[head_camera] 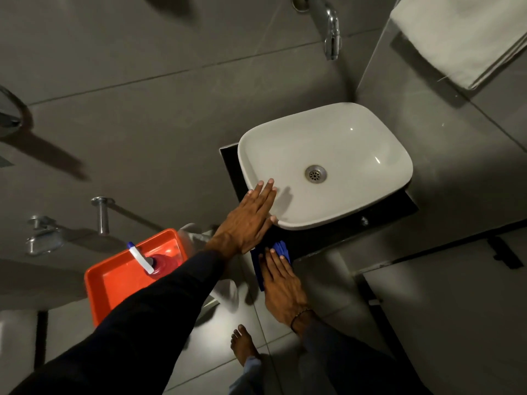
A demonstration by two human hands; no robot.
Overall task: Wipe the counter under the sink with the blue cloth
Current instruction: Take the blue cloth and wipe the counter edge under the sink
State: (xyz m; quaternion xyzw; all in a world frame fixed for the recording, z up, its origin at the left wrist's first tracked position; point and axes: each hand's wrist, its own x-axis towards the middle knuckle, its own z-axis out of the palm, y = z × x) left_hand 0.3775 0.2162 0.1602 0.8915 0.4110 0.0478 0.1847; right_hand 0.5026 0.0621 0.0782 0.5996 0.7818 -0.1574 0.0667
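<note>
Red bottle (pixel 159 265) upright in orange tub (pixel 114 283); white towel (pixel 467 38)

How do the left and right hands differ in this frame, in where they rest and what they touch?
The left hand lies flat on the rim of the white sink, bare and holding nothing; the right hand presses the blue cloth on the black counter. The left hand sits higher and further forward, the right hand lower, at the counter's front edge. The right wrist wears a bracelet; the left shows none. Both are flat, with dark sleeves.
</note>
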